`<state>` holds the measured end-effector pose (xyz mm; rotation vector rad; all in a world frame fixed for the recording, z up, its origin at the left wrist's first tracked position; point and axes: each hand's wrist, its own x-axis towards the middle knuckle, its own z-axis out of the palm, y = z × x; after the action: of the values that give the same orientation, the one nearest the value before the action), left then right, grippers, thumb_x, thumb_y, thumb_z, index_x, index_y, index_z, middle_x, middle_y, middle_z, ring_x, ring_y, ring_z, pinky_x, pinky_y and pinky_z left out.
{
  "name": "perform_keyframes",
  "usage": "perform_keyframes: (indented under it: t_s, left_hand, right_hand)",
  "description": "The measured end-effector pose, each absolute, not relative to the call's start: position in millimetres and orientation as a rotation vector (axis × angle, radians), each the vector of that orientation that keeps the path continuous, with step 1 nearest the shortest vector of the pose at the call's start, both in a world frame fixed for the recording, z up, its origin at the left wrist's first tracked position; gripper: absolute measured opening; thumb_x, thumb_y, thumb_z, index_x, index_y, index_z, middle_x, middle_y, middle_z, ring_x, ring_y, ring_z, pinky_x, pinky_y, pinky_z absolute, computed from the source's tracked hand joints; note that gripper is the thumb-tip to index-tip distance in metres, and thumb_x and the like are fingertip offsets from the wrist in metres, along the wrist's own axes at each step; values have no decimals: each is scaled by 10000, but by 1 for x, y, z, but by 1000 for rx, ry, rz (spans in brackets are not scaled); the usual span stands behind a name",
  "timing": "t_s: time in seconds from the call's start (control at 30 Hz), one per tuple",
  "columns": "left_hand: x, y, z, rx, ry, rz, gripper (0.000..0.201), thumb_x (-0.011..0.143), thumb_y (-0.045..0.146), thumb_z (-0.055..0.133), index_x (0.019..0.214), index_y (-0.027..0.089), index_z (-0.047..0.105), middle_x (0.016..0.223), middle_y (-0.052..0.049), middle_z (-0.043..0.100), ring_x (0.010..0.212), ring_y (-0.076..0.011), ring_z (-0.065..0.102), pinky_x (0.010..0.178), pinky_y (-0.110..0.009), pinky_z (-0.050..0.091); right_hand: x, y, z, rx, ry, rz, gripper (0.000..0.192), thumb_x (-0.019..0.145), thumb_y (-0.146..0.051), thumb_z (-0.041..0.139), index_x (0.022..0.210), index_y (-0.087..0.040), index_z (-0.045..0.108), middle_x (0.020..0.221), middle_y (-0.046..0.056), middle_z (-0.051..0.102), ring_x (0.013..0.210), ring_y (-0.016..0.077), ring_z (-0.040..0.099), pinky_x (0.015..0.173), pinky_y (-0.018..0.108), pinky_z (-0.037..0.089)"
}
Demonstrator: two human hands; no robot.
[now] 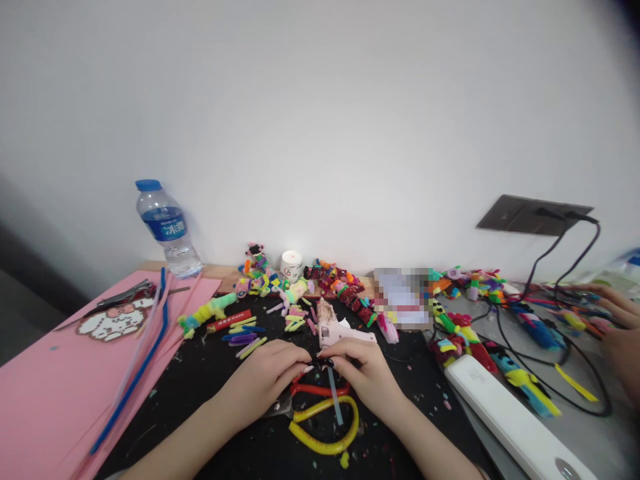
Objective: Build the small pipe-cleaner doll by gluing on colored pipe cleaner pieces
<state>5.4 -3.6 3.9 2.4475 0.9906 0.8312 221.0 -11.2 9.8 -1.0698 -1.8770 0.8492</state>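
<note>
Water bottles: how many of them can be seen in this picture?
1 for sure: a water bottle with a blue cap stands at the back left, by the wall, behind the pink sheets. A blurred shape at the far right edge may be another; I cannot tell.

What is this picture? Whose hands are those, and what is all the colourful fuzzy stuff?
A camera worn on a person's head took this, looking down at their own two hands. The left hand and right hand meet over a black mat and pinch a tiny dark piece between them, too small to name. Just below lie scissors with red and yellow handles. Behind sits a pink glue gun, with fuzzy craft stems and little figures along the wall. On the left are pink sheets and a water bottle. The hands at the far right are somebody else's.
</note>
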Motion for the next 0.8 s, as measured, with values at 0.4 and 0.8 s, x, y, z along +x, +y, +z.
perform_keyframes:
  t_s: [0.4,0.8]
  left_hand:
    - [6,-5,6,2408,992,867,179,934,212,484,907,206,662,834,-16,705,778,-147,646,737,-227,492]
    - [9,-8,13,2269,994,851,166,879,131,544,847,206,689,794,8,714,730,-124,650,706,-189,478]
  right_hand:
    - [224,-12,13,-915,-2109,589,163,908,-190,541,930,-192,702,849,54,708,798,157,654,737,250,511]
    - [221,-13,12,-1009,-2060,693,209,911,-191,500,794,-179,673,730,33,659,689,155,609,650,256,471]
